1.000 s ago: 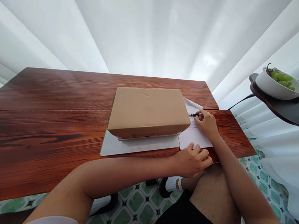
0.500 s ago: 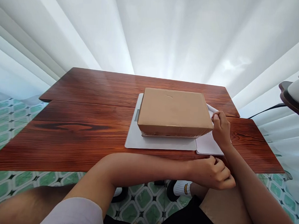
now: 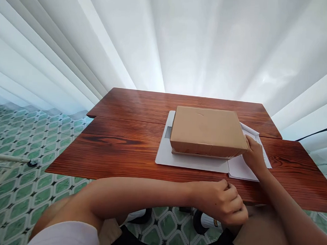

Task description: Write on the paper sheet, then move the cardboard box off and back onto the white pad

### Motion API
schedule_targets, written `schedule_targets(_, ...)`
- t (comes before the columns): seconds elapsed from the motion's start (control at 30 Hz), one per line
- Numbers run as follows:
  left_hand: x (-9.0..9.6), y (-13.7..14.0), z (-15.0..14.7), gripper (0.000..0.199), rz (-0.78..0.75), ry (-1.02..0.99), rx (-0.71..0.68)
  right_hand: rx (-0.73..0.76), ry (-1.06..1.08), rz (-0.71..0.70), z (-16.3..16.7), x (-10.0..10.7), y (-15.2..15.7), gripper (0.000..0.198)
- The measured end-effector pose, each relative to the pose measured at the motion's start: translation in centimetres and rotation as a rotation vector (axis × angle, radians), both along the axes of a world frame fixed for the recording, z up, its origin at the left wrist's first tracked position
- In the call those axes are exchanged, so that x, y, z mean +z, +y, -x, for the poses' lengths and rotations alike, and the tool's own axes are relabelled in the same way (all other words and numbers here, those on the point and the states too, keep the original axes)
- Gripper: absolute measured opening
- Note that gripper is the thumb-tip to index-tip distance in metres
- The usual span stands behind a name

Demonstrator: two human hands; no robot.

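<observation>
Just to the right of the cardboard box [image 3: 207, 134], the right hand [image 3: 254, 155] rests on a sheet of white paper [image 3: 242, 168] that lies flat on the wooden table [image 3: 117, 149], its near part showing and its far corner peeking out behind the box. The fingers are curled down against the paper close to the box's right end; whether they pinch anything I cannot tell, since no pen shows. The box sits on a flat white scale [image 3: 178, 158], its long axis running left to right along the table, with the paper touching the scale's right edge. In front of the box, at the table's near edge, the left hand [image 3: 225, 204] hangs as a loose fist holding nothing visible, its forearm lying parallel to the box's long side. Of the 2 hands, the right is plainly nearer the paper.
</observation>
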State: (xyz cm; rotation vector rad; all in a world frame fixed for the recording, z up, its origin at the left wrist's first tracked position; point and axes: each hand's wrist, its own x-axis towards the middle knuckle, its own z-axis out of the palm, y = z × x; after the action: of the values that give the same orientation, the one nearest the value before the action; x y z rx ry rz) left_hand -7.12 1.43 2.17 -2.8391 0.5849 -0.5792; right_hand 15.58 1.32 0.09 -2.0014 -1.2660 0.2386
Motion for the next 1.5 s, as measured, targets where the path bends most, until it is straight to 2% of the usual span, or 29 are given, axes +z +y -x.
schedule_targets(0.07, 0.7, 0.8, 2.4, 0.025, -0.030, -0.106, 0.054, -0.004, 0.017, -0.011, 0.1, 0.2, 0.0, 0.034)
schedule_targets(0.2, 2.4, 2.2, 6.6, 0.014, -0.054, -0.259, 0.248, -0.011, 0.045, -0.051, 0.5, 0.4, -0.1, 0.037)
schedule_targets(0.3, 3.7, 3.2, 8.9, 0.014, 0.027, -0.359, 0.418, -0.016, 0.115, -0.102, 0.9, 0.6, -0.5, 0.038)
schedule_targets(0.43, 4.9, 4.3, 10.7, 0.030, 0.277, -0.561, 0.643, -0.067, 0.242, -0.215, 1.8, 1.3, -0.7, 0.036)
schedule_targets(0.57, 5.3, 5.4, 11.3, 0.029, 0.505, -0.678, 0.820, -0.086, 0.351, -0.328, 3.4, 2.5, 0.1, 0.034)
schedule_targets(0.67, 5.2, 6.3, 11.3, 0.026, 0.665, -0.684, 0.930, -0.127, 0.531, -0.417, 4.9, 3.5, 1.2, 0.040)
schedule_targets(0.77, 4.6, 6.8, 11.2, 0.031, 0.923, -0.639, 0.984, -0.155, 0.770, -0.485, 6.5, 4.3, 1.4, 0.048)
schedule_targets(0.83, 4.0, 6.9, 11.3, 0.038, 1.110, -0.577, 0.980, -0.143, 0.832, -0.489, 7.2, 4.4, 0.9, 0.052)
schedule_targets(0.93, 2.9, 6.8, 11.3, 0.050, 1.344, -0.456, 0.976, -0.082, 0.743, -0.433, 7.1, 4.4, -0.4, 0.057)
schedule_targets(1.03, 2.2, 6.8, 11.2, 0.060, 1.464, -0.357, 0.969, -0.025, 0.479, -0.237, 5.9, 5.0, -1.5, 0.060)
schedule_targets(1.13, 2.1, 6.8, 11.0, 0.066, 1.498, -0.317, 0.966, -0.004, 0.234, -0.044, 4.8, 6.4, -1.9, 0.063)
schedule_targets(1.27, 2.3, 6.7, 10.8, 0.067, 1.508, -0.297, 0.976, -0.092, 0.074, 0.044, 4.6, 7.7, -2.1, 0.074)
schedule_targets(1.5, 3.3, 6.7, 10.4, 0.068, 1.452, -0.215, 1.039, -0.109, -0.090, 0.240, 5.1, 6.9, -2.2, 0.080)
